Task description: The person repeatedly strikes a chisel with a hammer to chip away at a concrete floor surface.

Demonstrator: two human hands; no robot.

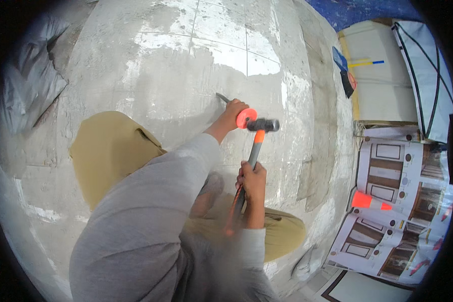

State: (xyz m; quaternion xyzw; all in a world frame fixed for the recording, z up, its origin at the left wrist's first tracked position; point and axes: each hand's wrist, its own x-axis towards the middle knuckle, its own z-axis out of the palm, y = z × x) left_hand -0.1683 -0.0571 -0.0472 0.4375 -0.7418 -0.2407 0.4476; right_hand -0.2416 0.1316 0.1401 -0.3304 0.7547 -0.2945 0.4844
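My left hand [232, 115] is closed round a chisel [222, 97], whose dark blade points up and left over the grey, patchy tiled surface [161, 90]. A round orange hand guard [246, 118] sits at the chisel's near end, beside my fist. My right hand [252, 178] grips the grey and orange handle of a hammer [263, 125]. Its black head is right at the guard; whether it touches the chisel's end I cannot tell. The lower end of the hammer's handle is blurred.
My bent knees in tan trousers [108, 146] flank my arms. A crumpled grey sheet [32, 80] lies at the left. To the right are a blue and black brush-like tool [344, 70], a printed sheet [387, 151] and an orange cone [370, 201]. Blue sheeting [362, 11] shows at the top.
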